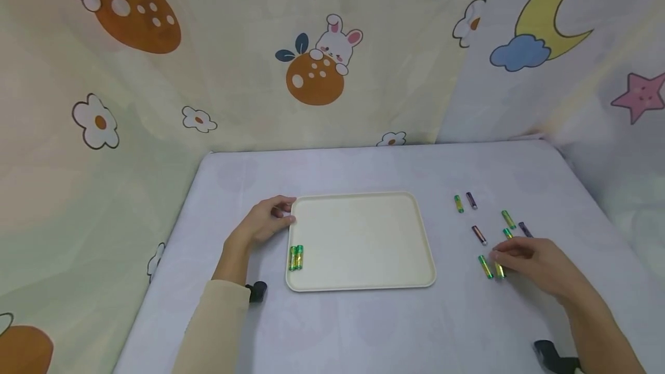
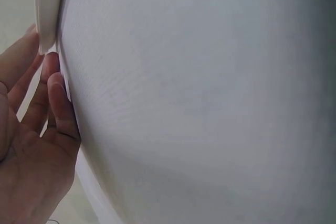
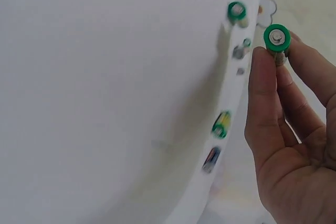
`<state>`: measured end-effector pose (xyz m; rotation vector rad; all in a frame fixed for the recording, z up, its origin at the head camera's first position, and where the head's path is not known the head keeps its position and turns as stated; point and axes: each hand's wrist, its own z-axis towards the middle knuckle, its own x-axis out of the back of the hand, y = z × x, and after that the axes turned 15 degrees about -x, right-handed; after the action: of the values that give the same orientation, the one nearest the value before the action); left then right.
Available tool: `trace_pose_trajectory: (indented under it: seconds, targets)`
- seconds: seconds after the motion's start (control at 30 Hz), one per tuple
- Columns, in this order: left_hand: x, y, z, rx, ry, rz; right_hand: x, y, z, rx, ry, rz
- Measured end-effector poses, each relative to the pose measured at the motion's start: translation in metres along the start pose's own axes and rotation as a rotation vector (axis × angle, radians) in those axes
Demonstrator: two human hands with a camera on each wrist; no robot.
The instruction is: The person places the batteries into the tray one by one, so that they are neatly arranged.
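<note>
A cream tray [image 1: 363, 241] lies on the table, two green-and-gold batteries [image 1: 296, 258] side by side at its left edge. My left hand [image 1: 264, 219] holds the tray's upper left corner; in the left wrist view the fingers of that hand [image 2: 39, 108] are at the tray's rim [image 2: 48, 14]. Right of the tray, my right hand [image 1: 540, 264] pinches a green-and-gold battery [image 1: 500, 270] between thumb and fingers. The right wrist view shows the green end of this battery [image 3: 277, 37] at the fingertips of the hand [image 3: 294, 124].
Several loose batteries lie around my right hand: a green one [image 1: 485, 266] beside it, a dark one [image 1: 479, 235] to its upper left, a green one [image 1: 508, 219] and a dark one [image 1: 525, 229] above. Farther back are a green one [image 1: 459, 204] and a dark one [image 1: 471, 200].
</note>
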<state>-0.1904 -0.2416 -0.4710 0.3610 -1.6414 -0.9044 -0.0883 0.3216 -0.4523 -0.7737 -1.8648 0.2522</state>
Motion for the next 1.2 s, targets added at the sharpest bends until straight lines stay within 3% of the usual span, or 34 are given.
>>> trace_pose_trajectory:
  seconds: [0.3,0.6,0.87,1.2]
  targets:
    - [0.001,0.001,0.0,-0.003,0.005,0.008,-0.02,-0.056,0.007,0.127,-0.069,0.18]
    - [-0.002,0.0,0.002,-0.006,0.002,0.004,-0.055,-0.099,0.018,0.191,-0.183,0.324]
    - [0.0,-0.002,0.0,0.0,0.003,0.01,-0.093,-0.14,0.026,0.256,-0.227,0.319]
    - [0.001,0.0,-0.001,-0.021,-0.005,0.016,-0.118,-0.181,0.026,0.211,-0.241,0.286]
